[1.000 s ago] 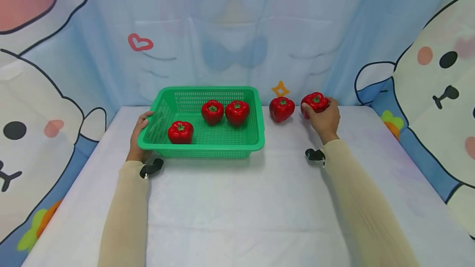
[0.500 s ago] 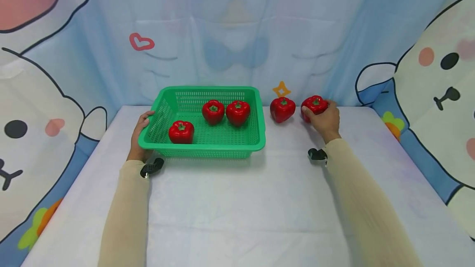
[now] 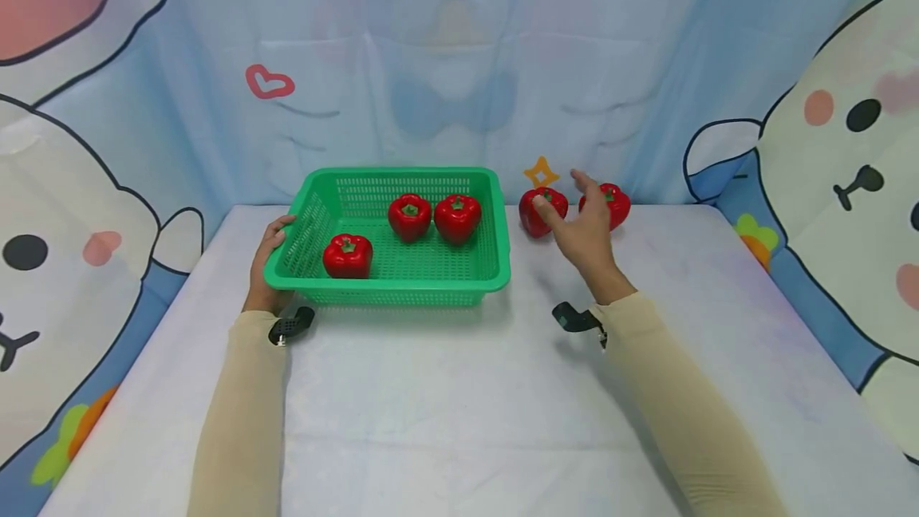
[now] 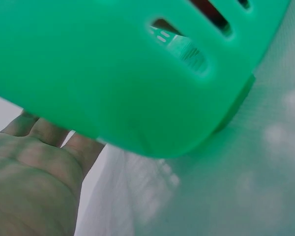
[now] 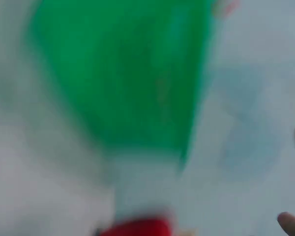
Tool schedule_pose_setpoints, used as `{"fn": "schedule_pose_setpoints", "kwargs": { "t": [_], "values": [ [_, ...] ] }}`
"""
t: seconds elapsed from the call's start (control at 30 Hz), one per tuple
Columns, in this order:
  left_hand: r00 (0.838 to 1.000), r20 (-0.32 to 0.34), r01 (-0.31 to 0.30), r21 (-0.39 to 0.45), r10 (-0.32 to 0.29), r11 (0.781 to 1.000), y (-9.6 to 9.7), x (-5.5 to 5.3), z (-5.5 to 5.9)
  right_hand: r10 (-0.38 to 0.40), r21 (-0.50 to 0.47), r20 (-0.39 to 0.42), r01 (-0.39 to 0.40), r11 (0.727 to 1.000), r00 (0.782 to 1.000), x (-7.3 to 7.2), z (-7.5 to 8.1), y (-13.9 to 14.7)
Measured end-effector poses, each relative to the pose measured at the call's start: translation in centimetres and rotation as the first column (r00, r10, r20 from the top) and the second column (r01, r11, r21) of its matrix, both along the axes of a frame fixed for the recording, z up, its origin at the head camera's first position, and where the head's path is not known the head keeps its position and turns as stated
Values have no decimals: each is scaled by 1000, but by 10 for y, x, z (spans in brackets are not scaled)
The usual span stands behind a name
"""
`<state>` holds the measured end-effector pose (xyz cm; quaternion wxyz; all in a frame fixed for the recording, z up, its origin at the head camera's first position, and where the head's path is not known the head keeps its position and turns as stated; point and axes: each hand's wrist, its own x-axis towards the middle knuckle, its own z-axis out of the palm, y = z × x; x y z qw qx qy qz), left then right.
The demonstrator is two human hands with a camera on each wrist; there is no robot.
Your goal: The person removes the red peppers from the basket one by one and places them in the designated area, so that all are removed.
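At the left end of the green plastic basket (image 3: 402,286), my left hand (image 3: 263,266) grips the rim; its thumb is hidden. In the left wrist view, the palm (image 4: 34,182) lies beside the basket wall, with the fingertips out of sight behind it. Three red bell peppers sit in the basket: one at front left (image 3: 348,256), two side by side behind (image 3: 410,218) (image 3: 458,219). My right hand (image 3: 589,238) is spread and holds nothing, its thumb before the nearer red bell pepper (image 3: 534,218) on the table. Another red bell pepper (image 3: 616,206) is partly hidden behind that hand.
A white cloth (image 3: 445,397) covers the table. Behind it hangs a pale blue printed curtain (image 3: 452,102), close to the back edge. Each wrist carries a small black camera, one at the left (image 3: 292,325) and one at the right (image 3: 574,317).
My right hand has let go of the rightmost bell pepper, which stays on the table. It has moved left toward the neighbouring pepper with its fingers spread. My left hand has stayed on the basket.
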<state>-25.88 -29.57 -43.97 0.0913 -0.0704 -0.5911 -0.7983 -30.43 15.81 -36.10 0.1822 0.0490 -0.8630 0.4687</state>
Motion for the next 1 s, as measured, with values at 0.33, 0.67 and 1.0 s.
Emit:
{"fn": "schedule_pose_setpoints", "kwargs": {
  "t": [0.33,0.67,1.0],
  "values": [
    [1000,29,-9,-16,9,1000,-4,8,6,517,-8,187,-524,851,836,50,22,-109],
    [1000,16,5,-13,-5,1000,-1,7,1,552,71,380,-618,783,742,52,6,-194],
    [1000,11,2,-32,-2,999,1,3,4,448,191,492,-595,781,746,32,-2,-237]
  ]
}}
